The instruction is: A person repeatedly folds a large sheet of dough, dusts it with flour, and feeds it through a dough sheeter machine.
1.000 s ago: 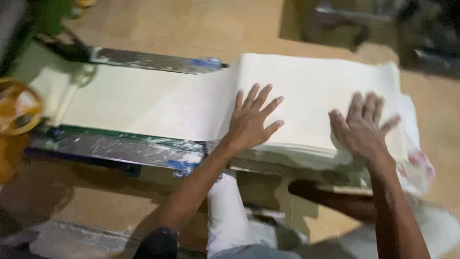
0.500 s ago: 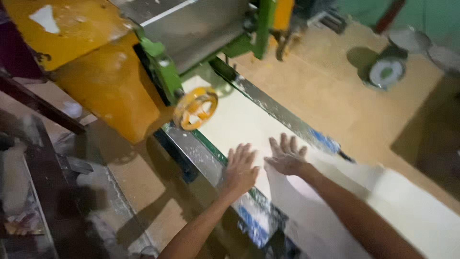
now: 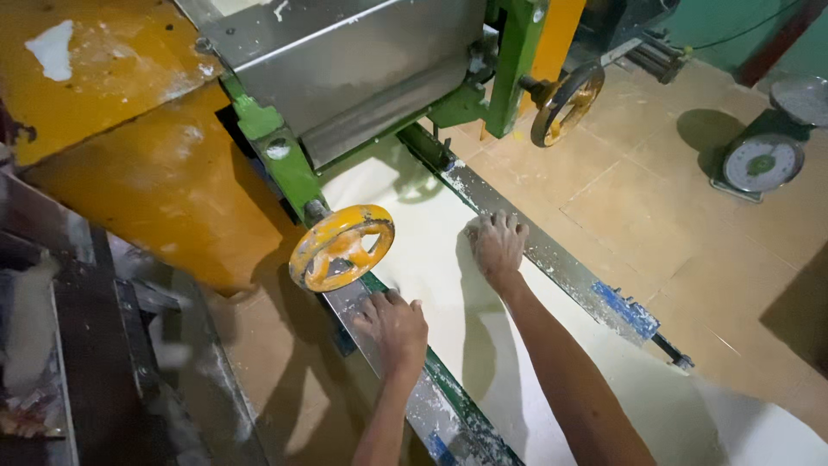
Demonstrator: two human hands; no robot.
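Dough sheet [image 3: 431, 259] lies pale and flat along the machine's long feed bed, running from under the steel roller housing [image 3: 345, 69] down toward the near end, between the two metal side rails. Left hand [image 3: 395, 326] rests w/ fingers curled over the left rail [image 3: 405, 393], just below the yellow handwheel [image 3: 341, 247], right at the sheet's left edge; it looks closed loosely on the rail edge, though whether it pinches any dough I can't tell. Right hand [image 3: 496, 246] is spread flat, fingers apart, pressing on the sheet near its right edge, just beside the right rail [image 3: 552, 259]. Neither hand grips anything free. To do this well, imo: keep both hands at about the same distance from the rollers so the sheet feeds square, press w/ flat palms rather than fingertips so the soft dough doesn't dent or tear, and keep the edges inside the rails, not riding up on them. Fingers should stay well back from the roller gap and clear of the handwheel spokes. A second handwheel [image 3: 565, 103] sits on the far side; a dial scale [image 3: 763, 164] stands on the tiled floor [image 3: 655, 216], well apart.
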